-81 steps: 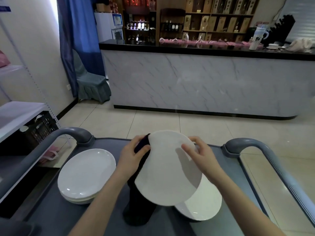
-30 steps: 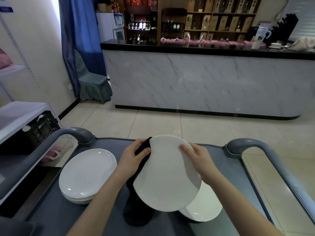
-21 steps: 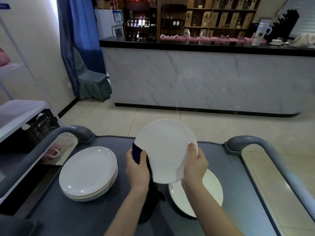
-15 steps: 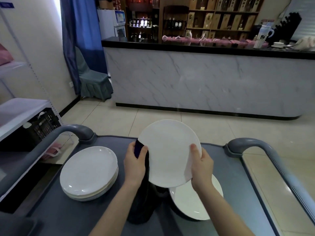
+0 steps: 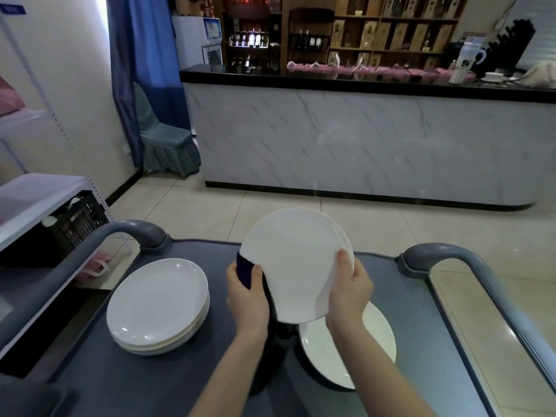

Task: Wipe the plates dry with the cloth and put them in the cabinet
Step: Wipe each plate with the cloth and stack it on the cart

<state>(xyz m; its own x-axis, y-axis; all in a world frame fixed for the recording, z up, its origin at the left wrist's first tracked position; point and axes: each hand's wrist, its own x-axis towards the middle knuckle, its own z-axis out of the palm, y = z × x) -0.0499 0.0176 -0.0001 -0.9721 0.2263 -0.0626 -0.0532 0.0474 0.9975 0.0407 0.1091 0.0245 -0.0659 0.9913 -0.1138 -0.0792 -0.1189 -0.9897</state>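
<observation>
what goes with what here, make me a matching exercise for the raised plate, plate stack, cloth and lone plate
1. raised plate
2. plate stack
3. cloth
4. lone plate

a. on the cart, left side
b. gripped in the left hand
c. held up between both hands
d. flat on the cart beneath the right hand

Pairs: 1-c, 2-a, 3-b, 4-d

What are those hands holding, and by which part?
The right hand grips the raised plate by its right rim; the left hand holds the dark cloth against the plate's left rim.
</observation>
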